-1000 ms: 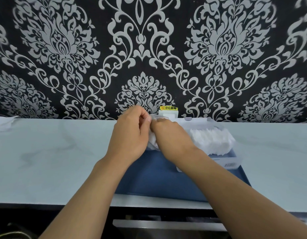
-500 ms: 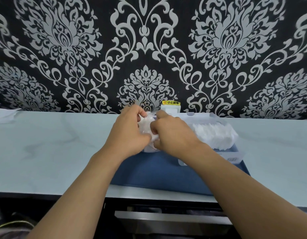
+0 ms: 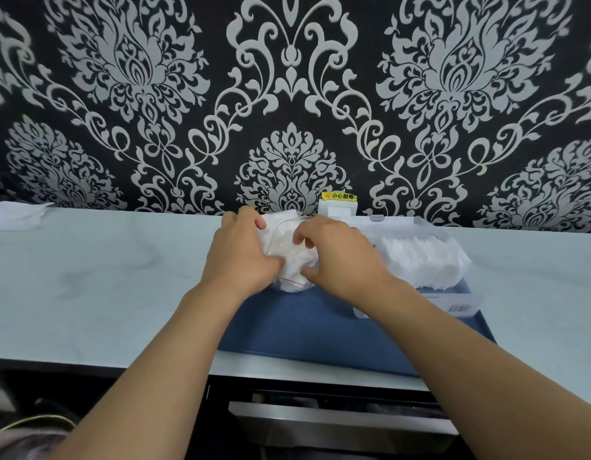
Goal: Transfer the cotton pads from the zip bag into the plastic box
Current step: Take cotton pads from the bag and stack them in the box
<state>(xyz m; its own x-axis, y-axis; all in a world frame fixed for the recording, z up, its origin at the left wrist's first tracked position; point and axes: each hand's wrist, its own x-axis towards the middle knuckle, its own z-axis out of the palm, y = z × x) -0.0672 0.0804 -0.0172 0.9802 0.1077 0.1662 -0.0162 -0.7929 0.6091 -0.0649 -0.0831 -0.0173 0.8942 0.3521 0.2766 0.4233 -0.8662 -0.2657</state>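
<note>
Crumpled zip bag (image 3: pixel 289 257), pad-filled plastic box (image 3: pixel 453 305)

Pale marble counter (image 3: pixel 105 277); blue mat (image 3: pixel 304 327) at its front edge; white cloth (image 3: pixel 15 214) far left.

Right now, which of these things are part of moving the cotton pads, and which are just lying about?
Part of the job:
- zip bag, gripped by left hand and right hand
- plastic box
- cotton pads already in the box

Just lying about:
- blue mat
- white cloth at far left
- wall socket with yellow warning label
</note>
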